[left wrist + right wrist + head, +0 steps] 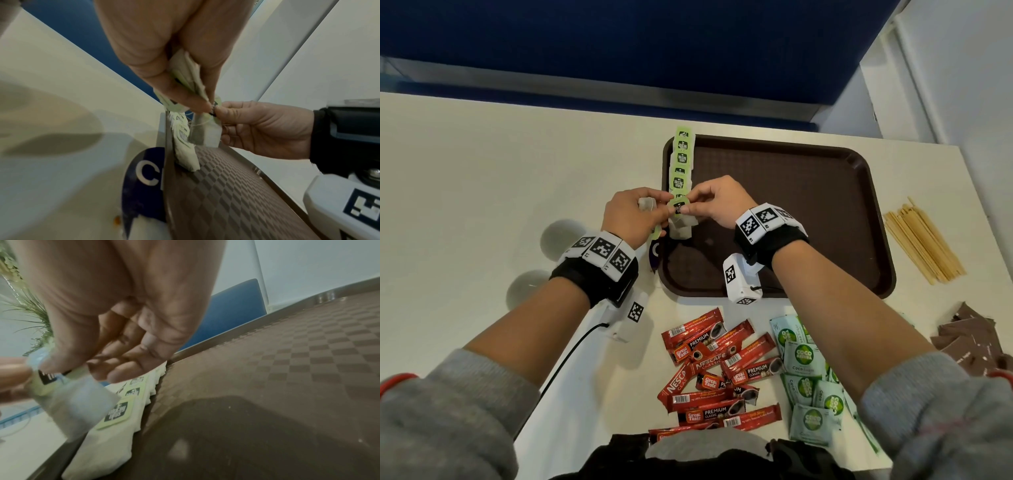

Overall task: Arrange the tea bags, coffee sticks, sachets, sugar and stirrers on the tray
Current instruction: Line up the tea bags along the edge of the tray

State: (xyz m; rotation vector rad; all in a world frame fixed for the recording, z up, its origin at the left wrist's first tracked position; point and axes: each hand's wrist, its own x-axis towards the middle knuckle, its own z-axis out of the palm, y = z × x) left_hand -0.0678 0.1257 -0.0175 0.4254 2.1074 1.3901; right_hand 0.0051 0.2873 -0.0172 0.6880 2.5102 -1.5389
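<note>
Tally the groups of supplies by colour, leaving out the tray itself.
Green: 2, the tea bags in a row on the tray and the Coco Natura sachets on the table.
Red: 1, the heap of coffee sticks.
Brown: 1, the sugar packets.
Pale wood: 1, the stirrers.
Total: 5 groups.

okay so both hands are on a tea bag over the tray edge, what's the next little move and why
Probably lower the tea bag onto the near end of the row of tea bags along the tray's left edge. The right hand and left hand both pinch its green tag, it hangs just above the tray, and the row ends right there.
</note>
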